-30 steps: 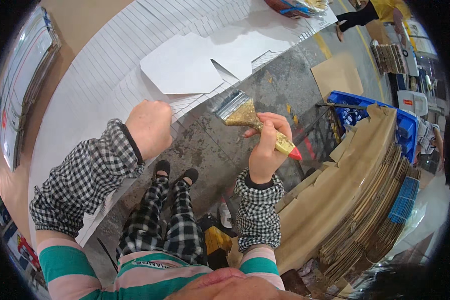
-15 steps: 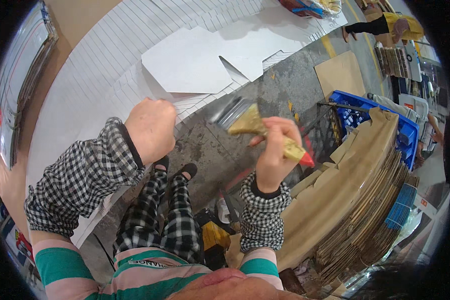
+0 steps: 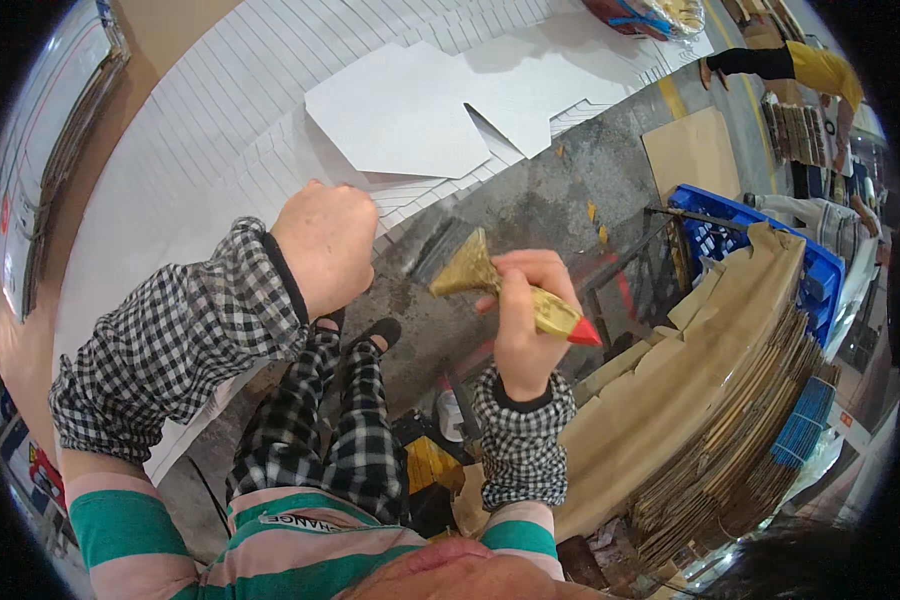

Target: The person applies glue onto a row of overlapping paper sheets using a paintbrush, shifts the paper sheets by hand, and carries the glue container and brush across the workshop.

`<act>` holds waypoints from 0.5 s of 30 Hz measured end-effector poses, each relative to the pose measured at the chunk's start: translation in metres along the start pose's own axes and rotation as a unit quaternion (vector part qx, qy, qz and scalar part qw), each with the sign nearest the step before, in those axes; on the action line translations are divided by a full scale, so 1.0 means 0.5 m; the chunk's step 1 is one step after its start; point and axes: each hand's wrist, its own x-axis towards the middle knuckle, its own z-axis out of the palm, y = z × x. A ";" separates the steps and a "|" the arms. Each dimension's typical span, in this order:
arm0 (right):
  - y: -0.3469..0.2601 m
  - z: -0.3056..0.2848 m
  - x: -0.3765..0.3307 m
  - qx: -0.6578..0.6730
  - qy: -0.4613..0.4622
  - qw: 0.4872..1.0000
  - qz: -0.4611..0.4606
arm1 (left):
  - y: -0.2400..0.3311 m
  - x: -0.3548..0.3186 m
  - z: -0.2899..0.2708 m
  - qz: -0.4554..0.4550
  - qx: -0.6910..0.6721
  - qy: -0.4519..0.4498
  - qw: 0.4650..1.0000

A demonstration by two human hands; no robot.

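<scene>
A wide flat paintbrush (image 3: pixel 462 266) is in my right hand (image 3: pixel 528 335), with a yellow, red-tipped handle and dark bristles that point left. Thumb and fingers wrap round its handle, above the grey floor. My left hand (image 3: pixel 325 245) is closed in a fist at the near edge of the fanned white sheets (image 3: pixel 210 115). Its fingers curl underneath, so I cannot make out what is in them, if anything. Beyond it, a cut white card piece (image 3: pixel 400 115) lies on top of the fanned sheets.
To the right, brown paper (image 3: pixel 705 350) covers a stack of flattened cardboard (image 3: pixel 730 450), beside a blue crate (image 3: pixel 825 275). A bundle of blue strips (image 3: pixel 805 422) rests on the cardboard. A bottle (image 3: pixel 450 415) stands low near my legs. Far right, a person's yellow sleeve (image 3: pixel 820 72) shows.
My right hand has lowered slightly leftward with the brush, whose handle now slopes down more. In the picture, my left fist sits a little farther right and stays closed. The distant person has shifted.
</scene>
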 end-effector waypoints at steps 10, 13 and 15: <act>-0.031 0.026 -0.017 -0.020 -0.022 0.996 0.080 | 0.000 0.008 -0.004 -0.026 -0.004 -0.039 0.999; -0.022 0.019 -0.015 0.022 0.171 0.981 0.088 | -0.002 0.011 -0.001 -0.050 -0.011 -0.058 0.997; -0.012 0.009 -0.011 -0.005 0.118 0.986 0.113 | -0.005 0.013 0.002 -0.041 -0.011 -0.061 0.997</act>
